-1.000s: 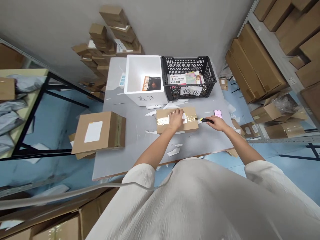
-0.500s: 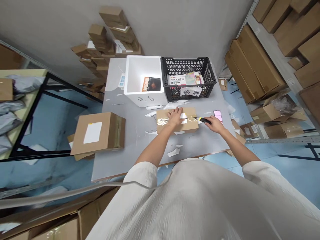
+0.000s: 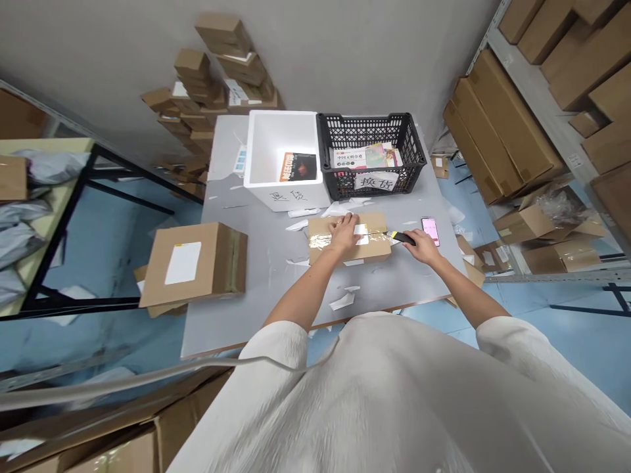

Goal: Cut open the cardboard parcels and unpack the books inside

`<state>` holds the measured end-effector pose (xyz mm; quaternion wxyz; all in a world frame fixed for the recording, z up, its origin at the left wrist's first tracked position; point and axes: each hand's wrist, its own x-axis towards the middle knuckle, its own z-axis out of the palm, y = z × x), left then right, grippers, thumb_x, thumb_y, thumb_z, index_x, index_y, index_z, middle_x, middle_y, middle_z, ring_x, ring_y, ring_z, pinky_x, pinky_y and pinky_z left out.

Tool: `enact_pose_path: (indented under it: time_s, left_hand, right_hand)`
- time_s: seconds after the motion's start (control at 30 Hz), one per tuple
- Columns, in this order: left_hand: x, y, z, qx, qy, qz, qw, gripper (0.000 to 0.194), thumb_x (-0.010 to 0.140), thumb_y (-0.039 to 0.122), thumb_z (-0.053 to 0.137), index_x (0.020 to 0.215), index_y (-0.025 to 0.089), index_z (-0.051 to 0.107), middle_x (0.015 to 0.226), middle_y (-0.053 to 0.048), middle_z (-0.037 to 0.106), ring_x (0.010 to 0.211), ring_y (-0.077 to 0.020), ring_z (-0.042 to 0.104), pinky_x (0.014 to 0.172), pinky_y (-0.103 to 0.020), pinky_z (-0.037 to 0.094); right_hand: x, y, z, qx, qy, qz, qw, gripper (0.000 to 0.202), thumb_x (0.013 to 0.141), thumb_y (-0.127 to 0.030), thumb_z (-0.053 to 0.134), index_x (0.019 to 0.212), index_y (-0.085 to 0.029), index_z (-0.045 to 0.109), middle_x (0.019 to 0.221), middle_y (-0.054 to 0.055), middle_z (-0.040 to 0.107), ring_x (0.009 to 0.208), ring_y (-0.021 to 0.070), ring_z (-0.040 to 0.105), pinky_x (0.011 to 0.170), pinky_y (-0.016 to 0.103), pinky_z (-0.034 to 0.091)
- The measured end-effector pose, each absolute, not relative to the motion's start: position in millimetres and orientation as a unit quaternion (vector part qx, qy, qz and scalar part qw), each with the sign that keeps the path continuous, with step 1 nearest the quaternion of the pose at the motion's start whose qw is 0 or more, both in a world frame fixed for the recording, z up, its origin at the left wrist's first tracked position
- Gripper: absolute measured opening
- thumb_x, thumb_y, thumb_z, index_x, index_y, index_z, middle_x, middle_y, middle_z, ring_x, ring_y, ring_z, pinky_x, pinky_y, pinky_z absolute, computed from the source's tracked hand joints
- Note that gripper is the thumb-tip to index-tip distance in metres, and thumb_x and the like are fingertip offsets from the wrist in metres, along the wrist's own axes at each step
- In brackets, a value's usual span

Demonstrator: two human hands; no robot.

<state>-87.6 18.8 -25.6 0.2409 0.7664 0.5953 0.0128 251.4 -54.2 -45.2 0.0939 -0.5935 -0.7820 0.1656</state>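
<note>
A taped cardboard box (image 3: 377, 223) with a white label lies on the grey table (image 3: 266, 263). My left hand (image 3: 344, 233) rests on top of it, fingers spread and pressing on the cardboard beside the label. In my right hand (image 3: 424, 246) is a black and yellow utility knife (image 3: 405, 238), gripped by its handle. The blade end points left and meets the right end of the box, near the tape seam; how deep it sits I cannot tell. A phone with a pink screen (image 3: 430, 231) lies just beyond my right hand.
Behind the box stand a white foam bin (image 3: 288, 194) and a black plastic crate (image 3: 373, 172), both holding books. A larger carton (image 3: 185, 263) sits at the table's left edge. Paper scraps (image 3: 342, 301) lie about. Shelves with cartons (image 3: 507, 125) rise on the right.
Almost nothing differs. My right hand and the knife have shifted very slightly; my left hand stays on the box.
</note>
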Motion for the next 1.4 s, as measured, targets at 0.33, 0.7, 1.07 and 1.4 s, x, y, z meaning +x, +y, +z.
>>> enact_pose_path:
  time_s: [0.33,0.7,1.07,1.4]
  left_hand:
    - [-83.6,16.1,-23.0,0.756,0.606,0.019,0.245,0.059,0.104,0.041,0.077,0.158,0.034,0.054,0.184,-0.015,0.043,0.167,-0.0431,0.037,0.125,-0.058,0.036]
    - [-83.9,16.7,-20.6,0.754,0.606,0.024,0.253,0.069,0.099,0.049,0.081,0.160,0.035,0.051,0.179,-0.017,0.047,0.167,-0.0447,0.037,0.126,-0.060,0.033]
    - [-87.9,19.3,-21.4,0.760,0.595,0.016,0.261,0.068,0.105,0.042,0.068,0.169,0.036,0.046,0.187,-0.015,0.041,0.170,-0.0440,0.035,0.127,-0.064,0.034]
    - [-92.7,19.1,-16.9,0.775,0.576,-0.002,0.260,0.057,0.112,0.045,0.049,0.168,0.030,0.052,0.182,-0.018,0.045,0.170,-0.0410,0.036,0.134,-0.065,0.030]
  right_hand:
    - [265.5,-46.2,-48.2,-0.571,-0.800,0.149,0.106,0.055,0.114,-0.051,0.052,0.158,-0.023,0.070,0.134,0.020,0.076,0.124,0.0413,0.068,0.107,0.054,0.054]
    - [269.5,-36.9,-38.4,-0.562,-0.815,0.129,0.065,0.053,0.116,-0.052,0.049,0.156,-0.024,0.071,0.141,0.020,0.075,0.127,0.0412,0.065,0.103,0.052,0.051]
    - [281.9,-13.1,-29.8,-0.603,-0.767,0.168,0.141,0.064,0.112,-0.060,0.050,0.158,-0.019,0.068,0.137,0.022,0.075,0.127,0.0425,0.066,0.112,0.056,0.054]
    - [264.6,-8.2,-34.6,-0.616,-0.734,0.212,0.191,0.066,0.110,-0.067,0.051,0.149,-0.018,0.073,0.138,0.020,0.076,0.130,0.0400,0.069,0.118,0.056,0.053]
